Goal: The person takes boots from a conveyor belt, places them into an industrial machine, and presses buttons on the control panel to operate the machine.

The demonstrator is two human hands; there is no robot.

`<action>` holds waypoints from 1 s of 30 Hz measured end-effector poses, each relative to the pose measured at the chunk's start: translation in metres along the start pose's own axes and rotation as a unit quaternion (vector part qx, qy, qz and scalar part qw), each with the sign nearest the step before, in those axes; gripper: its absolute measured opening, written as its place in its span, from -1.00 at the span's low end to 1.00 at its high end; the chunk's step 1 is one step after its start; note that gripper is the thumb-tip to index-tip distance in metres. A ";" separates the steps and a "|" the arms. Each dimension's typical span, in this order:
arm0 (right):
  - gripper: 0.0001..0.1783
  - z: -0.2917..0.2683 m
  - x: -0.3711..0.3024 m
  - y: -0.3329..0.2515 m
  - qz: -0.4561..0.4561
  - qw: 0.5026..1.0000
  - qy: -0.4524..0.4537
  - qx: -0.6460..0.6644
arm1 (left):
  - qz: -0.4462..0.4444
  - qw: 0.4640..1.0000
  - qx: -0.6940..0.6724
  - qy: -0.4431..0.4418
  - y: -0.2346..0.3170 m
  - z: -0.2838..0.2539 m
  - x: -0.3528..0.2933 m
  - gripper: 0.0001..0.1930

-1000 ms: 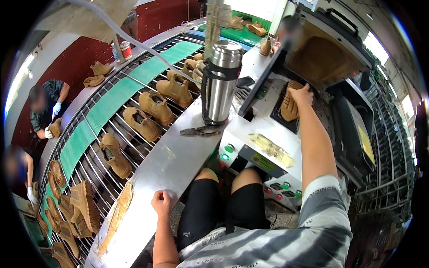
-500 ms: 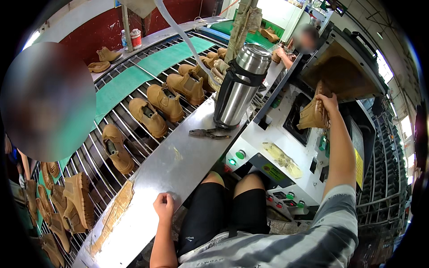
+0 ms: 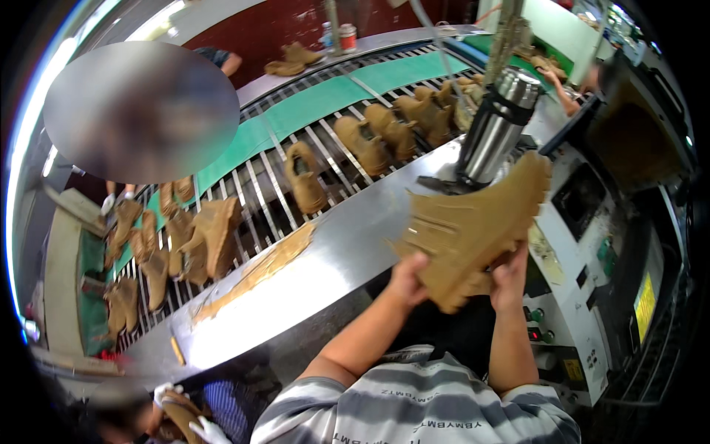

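Note:
A tan ankle boot (image 3: 473, 229) is held up in front of me, tilted, slightly smeared by motion. My left hand (image 3: 409, 279) is closed on its lower left edge. My right hand (image 3: 510, 277) grips it from below, near the sole side, its fingers partly hidden behind the boot. Just beyond the boot, a steel thermos (image 3: 497, 126) with a black handle stands on the metal ledge (image 3: 355, 248). Dark pliers (image 3: 438, 183) lie at the thermos's foot.
Tan boots (image 3: 303, 177) stand along a roller conveyor (image 3: 255, 177) with a green strip (image 3: 296, 111). A white machine (image 3: 569, 325) with a raised lid (image 3: 640, 133) is at my right. A gloved co-worker (image 3: 174, 392) holds a boot at lower left; others work farther off.
The boot has come from the machine on the right to in front of me. My left hand has left the ledge side and taken hold of it too. My view has swung left.

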State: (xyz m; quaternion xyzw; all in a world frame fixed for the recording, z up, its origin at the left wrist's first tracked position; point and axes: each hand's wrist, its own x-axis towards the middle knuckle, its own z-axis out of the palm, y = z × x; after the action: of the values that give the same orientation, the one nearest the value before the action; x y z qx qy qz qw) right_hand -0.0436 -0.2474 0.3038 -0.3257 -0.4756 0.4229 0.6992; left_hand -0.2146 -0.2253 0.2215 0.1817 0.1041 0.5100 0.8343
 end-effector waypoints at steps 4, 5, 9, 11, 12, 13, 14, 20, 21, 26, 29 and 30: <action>-0.44 -0.011 -0.009 -0.029 0.095 0.890 -0.380 -0.235 | 0.076 0.989 -0.081 0.100 0.073 -0.053 -0.090 -0.10; -0.52 -0.018 -0.016 -0.025 0.180 0.905 -0.335 -0.191 | 0.138 0.978 -0.043 0.148 0.086 -0.064 -0.110 -0.07; -0.87 -0.049 -0.053 0.010 0.329 0.930 -0.122 -0.107 | 0.333 0.904 0.124 0.235 0.171 -0.104 -0.159 -0.27; -0.90 -0.051 -0.068 0.023 0.373 0.917 -0.091 -0.109 | 0.367 0.882 0.126 0.267 0.217 -0.124 -0.154 -0.34; -0.90 -0.052 -0.074 0.031 0.393 0.910 -0.074 -0.111 | 0.375 0.861 0.159 0.305 0.243 -0.142 -0.147 -0.37; -0.88 -0.052 -0.082 0.044 0.403 0.910 -0.061 -0.076 | 0.382 0.836 0.193 0.343 0.267 -0.153 -0.137 -0.41; -0.88 -0.049 -0.086 0.053 0.398 0.912 -0.081 -0.053 | 0.406 0.800 0.261 0.355 0.284 -0.158 -0.122 -0.47; -0.87 0.005 -0.063 0.103 0.400 0.887 -0.208 -0.098 | 0.412 0.602 0.462 0.505 0.299 -0.243 -0.057 -0.53; -0.86 0.010 -0.057 0.122 0.374 0.895 -0.215 -0.111 | 0.401 0.583 0.489 0.509 0.292 -0.249 -0.051 -0.47; -0.84 0.082 -0.015 0.187 0.251 0.896 -0.258 -0.260 | 0.331 0.523 0.581 0.529 0.277 -0.256 -0.036 -0.16; -0.88 0.114 0.001 0.229 0.146 0.886 -0.299 -0.323 | 0.347 0.530 0.579 0.514 0.268 -0.244 -0.020 -0.15; -0.89 0.119 0.000 0.239 0.111 0.876 -0.304 -0.358 | 0.345 0.520 0.585 0.518 0.267 -0.241 -0.022 -0.14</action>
State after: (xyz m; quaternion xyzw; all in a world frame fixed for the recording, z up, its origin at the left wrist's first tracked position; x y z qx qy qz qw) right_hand -0.2227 -0.1380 0.1386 -0.4599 -0.7443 0.3765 0.3045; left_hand -0.5288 -0.0870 0.1109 0.3545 0.7218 0.5864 0.0973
